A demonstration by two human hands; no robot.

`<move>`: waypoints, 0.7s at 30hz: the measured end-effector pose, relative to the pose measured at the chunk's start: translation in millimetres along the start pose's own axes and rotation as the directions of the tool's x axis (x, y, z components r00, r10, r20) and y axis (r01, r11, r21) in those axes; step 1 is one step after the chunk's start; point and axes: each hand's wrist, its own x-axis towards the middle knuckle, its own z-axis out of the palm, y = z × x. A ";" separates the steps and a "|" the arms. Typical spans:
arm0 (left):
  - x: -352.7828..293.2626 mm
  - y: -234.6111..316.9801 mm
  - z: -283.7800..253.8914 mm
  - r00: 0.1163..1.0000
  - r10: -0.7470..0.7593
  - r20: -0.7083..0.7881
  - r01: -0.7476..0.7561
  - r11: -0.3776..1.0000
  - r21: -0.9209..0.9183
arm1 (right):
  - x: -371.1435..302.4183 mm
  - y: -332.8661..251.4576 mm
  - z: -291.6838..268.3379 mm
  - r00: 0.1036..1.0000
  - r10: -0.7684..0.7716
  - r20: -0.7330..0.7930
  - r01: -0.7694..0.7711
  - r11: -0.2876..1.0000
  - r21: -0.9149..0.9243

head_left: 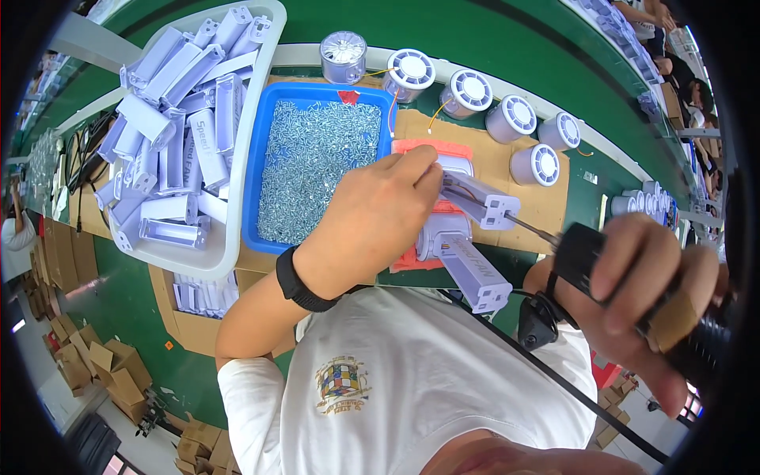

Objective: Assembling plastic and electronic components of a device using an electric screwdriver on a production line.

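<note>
My left hand [376, 214], with a black band on its wrist, pinches a pale plastic fan body with a trough-shaped handle [484, 204]. My right hand [645, 265] is wrapped round a black electric screwdriver [579, 257]. Its thin bit reaches the holed end of that handle; whether it sits on a screw is too small to tell. A second fan body with a similar handle [475, 273] lies just nearer to me. Both rest around an orange-red pad [418, 260], partly covered by them. My left fingertips partly hide the fan's round head.
A blue tray [252, 178] of small screws stands left of my left hand. Farther left, a white bin [237, 229] holds many handle shells. Several round fan heads [467, 91] and a clear-topped cylinder [343, 55] line the far side, some on cardboard [538, 214]. A black cable [554, 384] crosses my front.
</note>
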 end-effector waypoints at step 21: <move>-32.0 -25.0 -21.7 0.958 -0.287 -0.026 0.288 0.956 0.052 | -3.9 -13.5 -4.7 0.975 -0.191 -0.117 0.184 0.981 -0.064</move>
